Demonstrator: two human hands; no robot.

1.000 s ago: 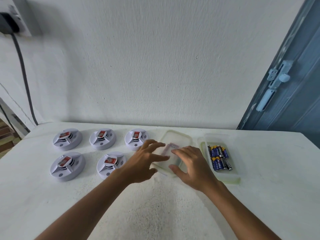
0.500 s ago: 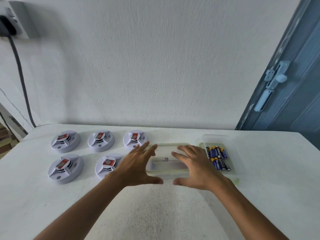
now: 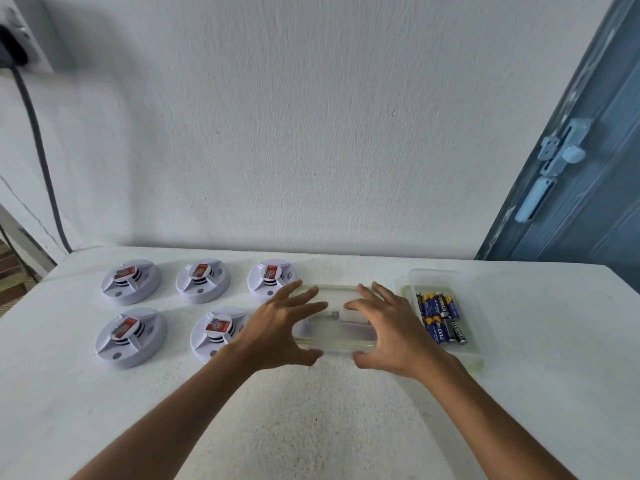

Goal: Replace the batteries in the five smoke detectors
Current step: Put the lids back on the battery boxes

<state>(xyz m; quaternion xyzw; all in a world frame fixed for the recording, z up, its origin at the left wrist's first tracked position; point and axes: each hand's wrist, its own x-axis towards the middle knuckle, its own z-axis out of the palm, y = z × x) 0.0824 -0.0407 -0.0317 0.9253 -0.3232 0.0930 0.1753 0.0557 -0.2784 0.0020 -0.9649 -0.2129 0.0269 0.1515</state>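
Note:
Five white round smoke detectors with red labels lie on the left of the table, three in the back row (image 3: 202, 280) and two in the front row (image 3: 130, 337). In the middle stands a clear plastic box (image 3: 334, 329), turned crosswise, with a small grey item inside. My left hand (image 3: 280, 327) grips its left end and my right hand (image 3: 391, 330) grips its right end. On both hands the fingers reach over the top and the thumbs sit at the front edge. To the right, a second clear box (image 3: 434, 276) holds several blue and black batteries (image 3: 441, 317).
The white table (image 3: 311, 410) stands against a white wall. A blue door (image 3: 588, 168) with a latch is at the right. A black cable (image 3: 38, 133) hangs from a socket at the upper left. The table's left edge is close to the detectors.
The clear box has been turned from lengthwise to crosswise between my hands. Since half a second ago, hands and box have barely moved.

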